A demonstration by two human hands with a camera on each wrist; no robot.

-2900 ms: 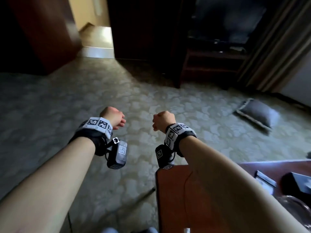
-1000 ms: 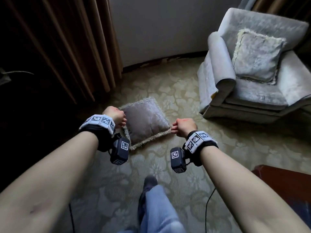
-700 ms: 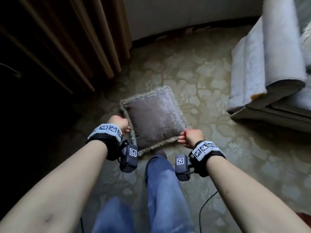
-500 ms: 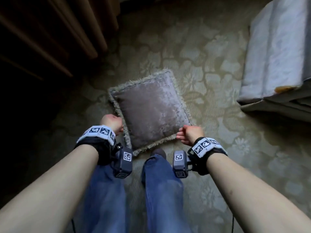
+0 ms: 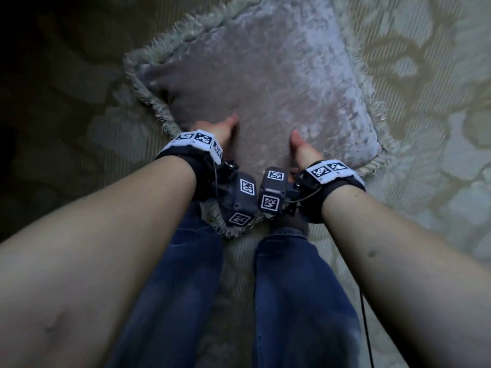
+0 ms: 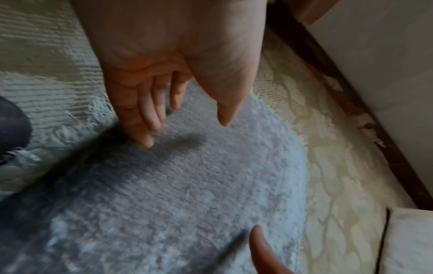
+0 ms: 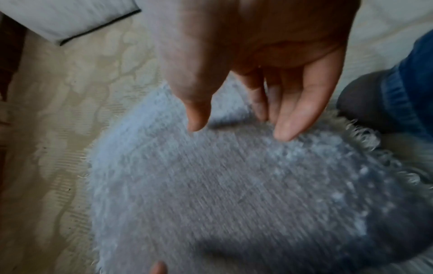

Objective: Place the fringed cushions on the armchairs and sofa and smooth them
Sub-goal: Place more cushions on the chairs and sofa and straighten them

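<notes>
A grey velvet cushion (image 5: 279,75) with a pale fringe lies flat on the patterned carpet in front of my feet. My left hand (image 5: 221,128) is over its near left part and my right hand (image 5: 299,147) over its near right part, thumbs pointing inward. In the left wrist view the left hand (image 6: 185,133) has straight fingers, thumb spread, with fingertips (image 6: 146,142) on the cushion (image 6: 187,185) beside the fringe. The right hand (image 7: 241,132) is likewise spread, its fingertips (image 7: 286,135) at the cushion's (image 7: 234,185) fringed edge. Neither hand grips anything.
The pale armchair base (image 6: 410,241) stands close on the right, also seen as the armchair base (image 7: 70,18). A wall with dark skirting (image 6: 351,103) runs behind the cushion. My jeans legs (image 5: 292,288) and a foot (image 7: 365,102) touch the near fringe. A black cable (image 5: 366,328) hangs at the right.
I have turned from the room to the cushion and bent down over it. Both fists have uncurled and dropped onto the cushion's near edge.
</notes>
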